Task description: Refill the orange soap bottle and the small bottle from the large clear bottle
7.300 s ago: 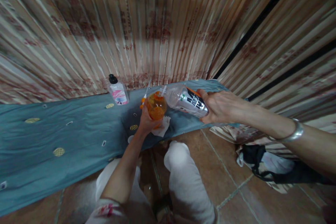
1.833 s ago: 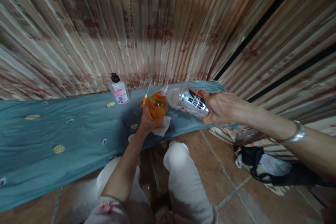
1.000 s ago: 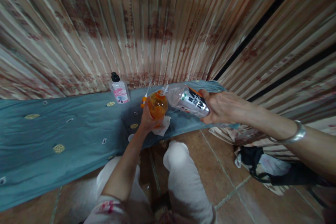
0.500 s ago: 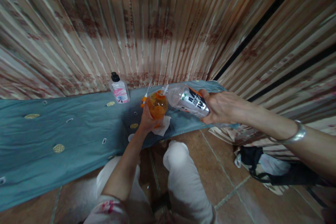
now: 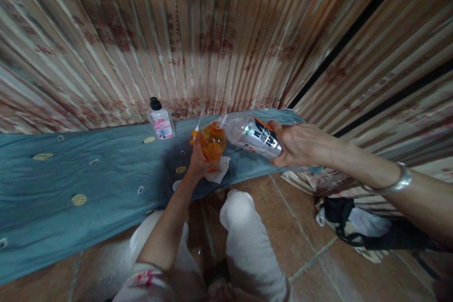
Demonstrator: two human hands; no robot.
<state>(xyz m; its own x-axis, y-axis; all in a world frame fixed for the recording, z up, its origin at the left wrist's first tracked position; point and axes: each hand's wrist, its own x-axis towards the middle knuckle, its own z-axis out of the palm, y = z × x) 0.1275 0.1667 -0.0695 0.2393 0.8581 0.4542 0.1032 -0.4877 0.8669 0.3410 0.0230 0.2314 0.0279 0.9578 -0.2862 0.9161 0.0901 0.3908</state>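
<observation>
Fingers of the left hand (image 5: 201, 163) are wrapping the orange bottle (image 5: 212, 145) above the blue patterned cloth (image 5: 113, 165), presumably steadying its open mouth. Fingers of the right hand (image 5: 297, 144) are gripping the base end of the clear bottle (image 5: 255, 136), tilting its neck down to that mouth, probably so the contents drain in; I cannot tell whether the rims are touching. An orange-and-white spray head (image 5: 194, 136) is lying just beyond the left fingers. A white tissue (image 5: 221, 171) is lying close under the orange bottle, perhaps for drips. Farther left, a black-capped bottle (image 5: 162, 123) is standing near the curtain (image 5: 212, 56).
</observation>
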